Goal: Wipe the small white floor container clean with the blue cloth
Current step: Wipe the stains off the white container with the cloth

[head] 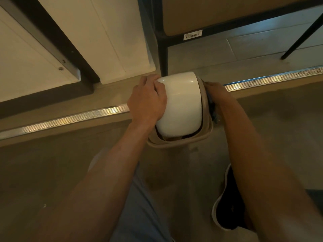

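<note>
Down on the floor, in the head view, the left hand (pixel 148 100) lies with its fingers curled over the left side of the white container (pixel 180 103), holding it. The right hand (pixel 215 92) presses a blue cloth (pixel 212 106) against the right side; its grip is mostly hidden. The container straddles the metal strip (pixel 70 118), long axis running toward the black frame leg (pixel 163 55).

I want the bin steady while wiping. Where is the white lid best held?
Probably the white lid at its left curved edge, from the left, as the left hand does now: the dome gives fingers a rounded rim, leaving the right side free for the blue cloth.
</note>
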A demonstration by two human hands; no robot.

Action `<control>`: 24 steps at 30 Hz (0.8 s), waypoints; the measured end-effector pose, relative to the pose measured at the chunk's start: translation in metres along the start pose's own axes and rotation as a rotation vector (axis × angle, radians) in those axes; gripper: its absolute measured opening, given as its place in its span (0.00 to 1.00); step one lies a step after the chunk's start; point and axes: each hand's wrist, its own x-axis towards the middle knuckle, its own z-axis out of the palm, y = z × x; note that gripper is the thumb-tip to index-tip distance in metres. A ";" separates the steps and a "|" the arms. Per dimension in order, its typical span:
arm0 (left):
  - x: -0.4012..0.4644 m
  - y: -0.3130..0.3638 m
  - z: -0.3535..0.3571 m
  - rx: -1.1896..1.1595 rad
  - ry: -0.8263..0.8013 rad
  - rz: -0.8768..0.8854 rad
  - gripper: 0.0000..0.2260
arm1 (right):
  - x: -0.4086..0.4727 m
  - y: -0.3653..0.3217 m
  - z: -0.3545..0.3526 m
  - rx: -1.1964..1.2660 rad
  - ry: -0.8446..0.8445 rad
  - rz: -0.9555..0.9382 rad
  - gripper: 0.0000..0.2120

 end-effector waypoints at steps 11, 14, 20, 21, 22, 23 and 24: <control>-0.001 0.000 -0.001 -0.015 -0.005 0.003 0.20 | -0.029 0.049 -0.003 0.147 0.052 0.106 0.16; 0.000 0.000 -0.001 -0.020 -0.004 0.002 0.21 | -0.011 0.026 -0.002 0.115 0.048 0.098 0.22; 0.000 0.001 -0.001 -0.008 0.006 -0.020 0.21 | -0.028 0.042 0.003 0.125 0.075 0.074 0.23; 0.000 0.001 0.000 -0.006 0.012 -0.019 0.21 | -0.036 0.052 0.003 0.162 0.089 0.081 0.23; 0.000 0.002 0.000 -0.006 0.018 -0.016 0.21 | -0.045 0.062 0.004 0.206 0.104 0.098 0.22; 0.000 0.002 0.000 -0.008 0.025 -0.012 0.21 | -0.053 0.072 0.006 0.251 0.116 0.119 0.21; -0.001 0.001 0.000 -0.013 0.030 -0.008 0.21 | -0.063 0.080 0.008 0.291 0.122 0.139 0.20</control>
